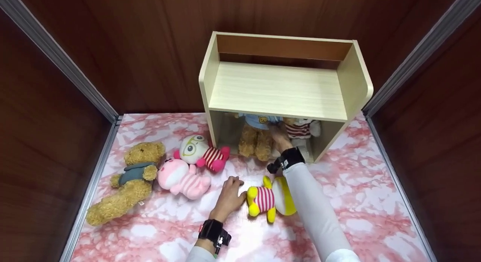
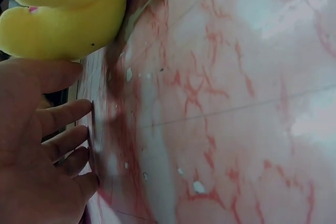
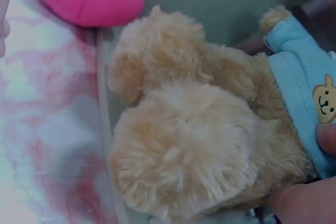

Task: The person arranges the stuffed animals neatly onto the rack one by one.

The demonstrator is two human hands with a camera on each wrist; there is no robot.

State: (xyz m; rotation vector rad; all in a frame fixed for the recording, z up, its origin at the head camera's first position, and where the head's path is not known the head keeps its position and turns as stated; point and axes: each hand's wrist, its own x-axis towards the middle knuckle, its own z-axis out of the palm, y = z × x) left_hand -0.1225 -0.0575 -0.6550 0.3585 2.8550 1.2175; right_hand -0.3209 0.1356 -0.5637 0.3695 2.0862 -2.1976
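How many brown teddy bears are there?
2: the blue-shirted bear inside the shelf, at the right hand; the teal-shirted bear lying outside, left. Others may be hidden inside.

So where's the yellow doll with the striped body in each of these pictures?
Head: the yellow doll lies below centre, right of the left hand, partly covered by the right sleeve.
Left wrist: top left corner, just above the left hand; only part of the doll shows.
Right wrist: not in it.
Shared landmark: the pink-and-white marbled surface, visible in all three.
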